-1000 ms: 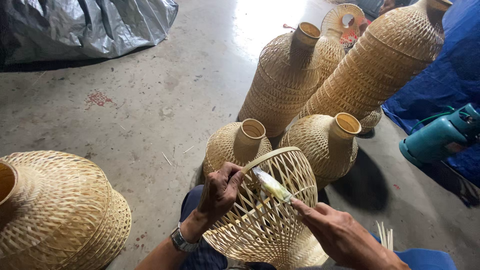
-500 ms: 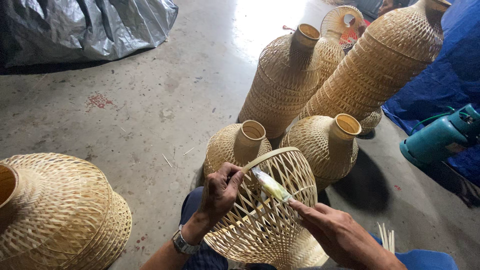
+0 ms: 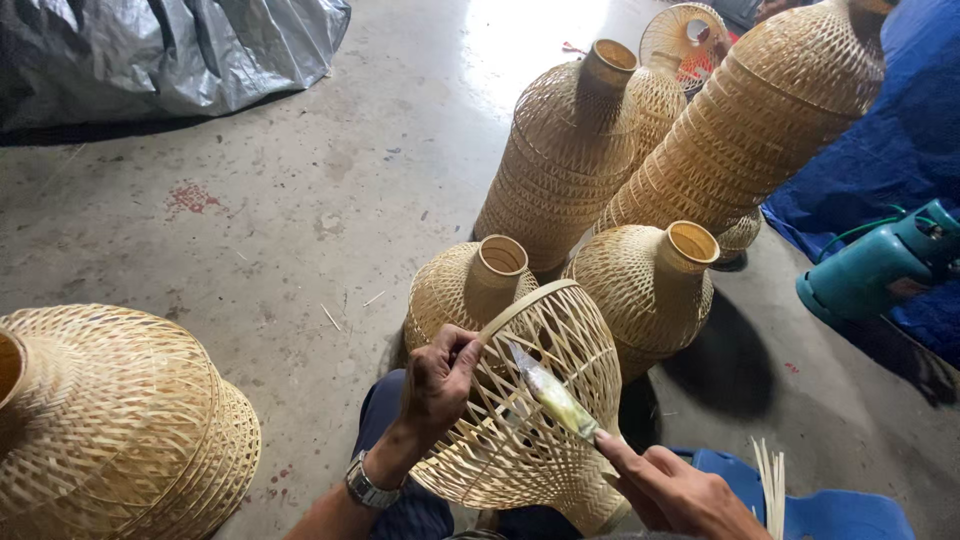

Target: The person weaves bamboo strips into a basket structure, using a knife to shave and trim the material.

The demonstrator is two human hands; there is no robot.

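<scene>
The open-weave bamboo shade [image 3: 520, 410] lies tilted on the person's lap, its round rim turned up and away from them, its narrower end down toward the right hand. Its long axis runs from lower right to upper left. The left hand [image 3: 438, 385] is curled over the near-left part of the rim, fingers pressed together and gripping the woven edge, a watch [image 3: 366, 489] at the wrist. The right hand [image 3: 672, 492] sits just below and right of the shade, closed around the handle of a knife [image 3: 548, 392], whose blade slants up and left across the weave, its tip near the rim. The blade lies between both hands, nearer the right. Beyond the shade stand two small necked baskets [image 3: 640, 285], touching it or just behind; farther off, taller stacked ones [image 3: 745, 125]. Left of it, well apart, a broad woven dome [image 3: 110, 420] rests on the concrete floor [image 3: 300, 220].
</scene>
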